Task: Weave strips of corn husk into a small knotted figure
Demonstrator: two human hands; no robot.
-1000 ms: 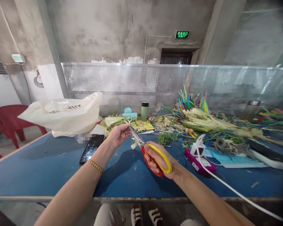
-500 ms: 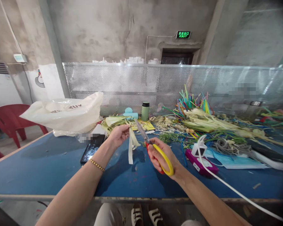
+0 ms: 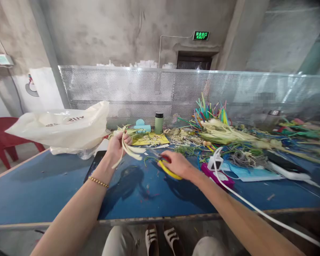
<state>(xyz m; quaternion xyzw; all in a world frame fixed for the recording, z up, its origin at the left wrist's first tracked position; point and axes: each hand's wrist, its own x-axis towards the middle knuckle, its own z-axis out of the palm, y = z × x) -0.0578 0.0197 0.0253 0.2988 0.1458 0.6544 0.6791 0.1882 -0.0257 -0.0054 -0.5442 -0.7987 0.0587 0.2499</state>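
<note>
My left hand [image 3: 117,145] is closed around a bunch of pale corn husk strips [image 3: 133,151], above the left middle of the blue table. Several strips fan out to the right, and one droops below the fingers. My right hand [image 3: 174,163] grips scissors [image 3: 169,170] with red and yellow handles. Their blades point up and left toward the strip ends, apart from them and slightly blurred. Whether the blades are spread I cannot tell. Behind my left hand, more greenish husk lies beside a yellow sheet [image 3: 164,138] strewn with scraps.
A white plastic bag [image 3: 61,124] and a dark phone [image 3: 93,165] are at left. A green bottle [image 3: 159,123] stands at the back. Rightward lie a husk pile [image 3: 224,131], coloured stems [image 3: 202,110], grey cord [image 3: 245,158], and a purple power strip [image 3: 217,176] with a white cable.
My left hand has moved left with the husk strips, which now spread rightward instead of hanging down. My right hand has shifted, tilting the scissors flatter. The view has turned slightly right.
</note>
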